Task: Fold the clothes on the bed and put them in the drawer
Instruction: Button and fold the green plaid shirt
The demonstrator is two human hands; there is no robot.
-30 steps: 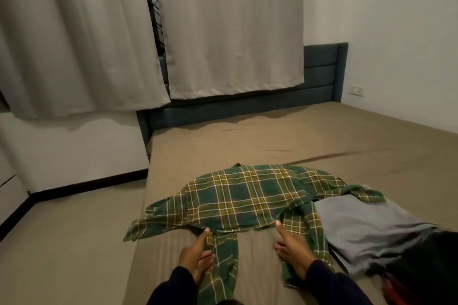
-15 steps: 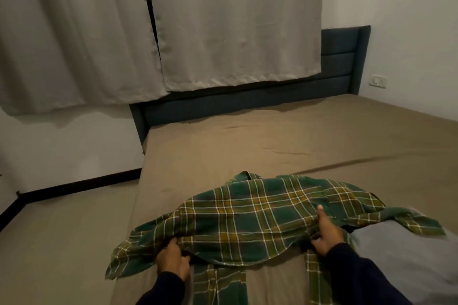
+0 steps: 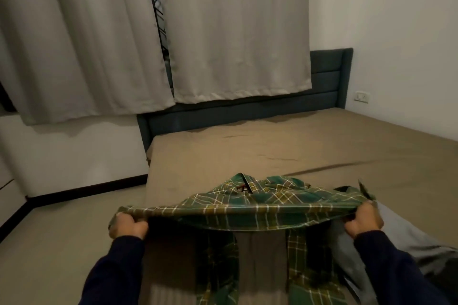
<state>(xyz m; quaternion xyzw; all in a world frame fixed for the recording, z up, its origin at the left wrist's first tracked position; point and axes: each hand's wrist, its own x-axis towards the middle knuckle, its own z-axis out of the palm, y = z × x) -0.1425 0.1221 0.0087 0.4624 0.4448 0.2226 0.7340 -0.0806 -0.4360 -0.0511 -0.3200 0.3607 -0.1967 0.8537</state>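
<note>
Both hands gripping plaid shirt, lifted off bed.

Left hand (image 3: 128,226) and right hand (image 3: 363,218) each have fingers curled round a bunched edge of the green plaid shirt (image 3: 247,208), stretched between them above the near part of the bed (image 3: 272,151). Two plaid strips hang down below. Grey garment (image 3: 396,230) lies on bed, near right.

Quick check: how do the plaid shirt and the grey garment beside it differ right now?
The plaid shirt is green and yellow checked; the grey garment is plain. The shirt is lifted, gripped at each end by the left hand and right hand; the grey garment lies on the bed, untouched. Both are at the bed's near end.
</note>
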